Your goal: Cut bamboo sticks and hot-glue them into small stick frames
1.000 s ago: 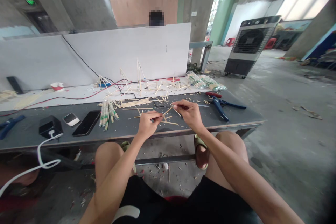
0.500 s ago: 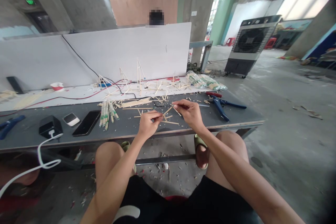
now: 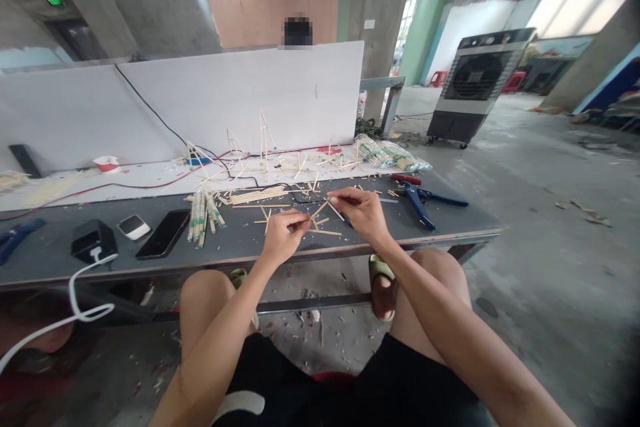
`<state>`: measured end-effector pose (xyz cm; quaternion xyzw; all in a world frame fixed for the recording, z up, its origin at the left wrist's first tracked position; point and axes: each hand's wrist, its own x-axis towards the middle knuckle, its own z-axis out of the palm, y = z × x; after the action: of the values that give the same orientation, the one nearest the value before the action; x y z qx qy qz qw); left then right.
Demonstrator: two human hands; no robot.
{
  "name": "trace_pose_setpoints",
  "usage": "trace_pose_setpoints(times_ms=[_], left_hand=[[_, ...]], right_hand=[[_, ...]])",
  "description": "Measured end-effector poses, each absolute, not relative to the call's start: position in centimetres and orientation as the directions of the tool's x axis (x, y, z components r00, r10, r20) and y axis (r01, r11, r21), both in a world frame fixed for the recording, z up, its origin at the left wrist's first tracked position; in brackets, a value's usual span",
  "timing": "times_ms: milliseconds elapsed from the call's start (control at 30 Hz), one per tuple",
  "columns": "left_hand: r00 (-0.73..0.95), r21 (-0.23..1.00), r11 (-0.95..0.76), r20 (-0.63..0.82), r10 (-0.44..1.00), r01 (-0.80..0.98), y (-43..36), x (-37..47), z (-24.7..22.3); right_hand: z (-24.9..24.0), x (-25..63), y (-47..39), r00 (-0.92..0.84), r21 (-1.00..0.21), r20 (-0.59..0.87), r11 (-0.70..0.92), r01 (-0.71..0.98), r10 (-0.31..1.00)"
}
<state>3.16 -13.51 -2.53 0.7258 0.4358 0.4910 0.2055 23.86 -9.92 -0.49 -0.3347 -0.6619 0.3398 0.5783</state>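
Note:
Over the table's front part, my left hand [image 3: 286,235] pinches the lower left end of a thin wooden stick [image 3: 321,209]. My right hand [image 3: 361,215] has its thumb and fingers closed at the stick's upper right end. A paler stick [image 3: 337,211] slants down just under the right fingertips; whether it is joined to the held one I cannot tell. Below the hands more sticks lie crossed, one of them a long stick [image 3: 327,233] near the edge. Left of them is a small group of crossed sticks [image 3: 265,219], partly behind my left hand.
Wrapped stick bundles [image 3: 203,217], loose sticks [image 3: 260,195], a phone [image 3: 164,235] and a black charger [image 3: 93,240] lie leftward. Blue-handled cutters [image 3: 420,203] lie right. Stick frames [image 3: 264,143] stand behind, before a white panel [image 3: 240,93]. A person's head shows beyond it.
Both hands keep nearly the same pose on the stick. The camera view has shifted very slightly.

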Motion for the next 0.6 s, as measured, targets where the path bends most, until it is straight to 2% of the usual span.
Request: trace_pose_setpoints(times_ms=[200, 400, 467, 600], left_hand=[[0.128, 0.754, -0.514, 0.51, 0.85, 0.409, -13.4, 3.2, -2.1], [0.079, 0.839, -0.439, 0.438, 0.895, 0.322, -13.4, 2.9, -1.9], [0.049, 0.898, -0.384, 0.383, 0.922, 0.213, -13.4, 2.7, -1.8], [0.048, 0.957, -0.254, 0.263, 0.963, -0.142, -13.5, 2.1, -1.3]], right_hand=[[-0.2, 24.0, -9.5, -0.107, -0.85, 0.525, 0.527, -0.007, 0.844], [-0.1, 24.3, -9.1, -0.051, -0.867, 0.497, 0.498, 0.001, 0.866], [-0.1, 24.5, -8.7, 0.005, -0.866, 0.5, 0.5, 0.007, 0.866], [-0.7, 25.0, -7.8, 0.025, -0.869, 0.488, 0.483, 0.105, 0.872]])
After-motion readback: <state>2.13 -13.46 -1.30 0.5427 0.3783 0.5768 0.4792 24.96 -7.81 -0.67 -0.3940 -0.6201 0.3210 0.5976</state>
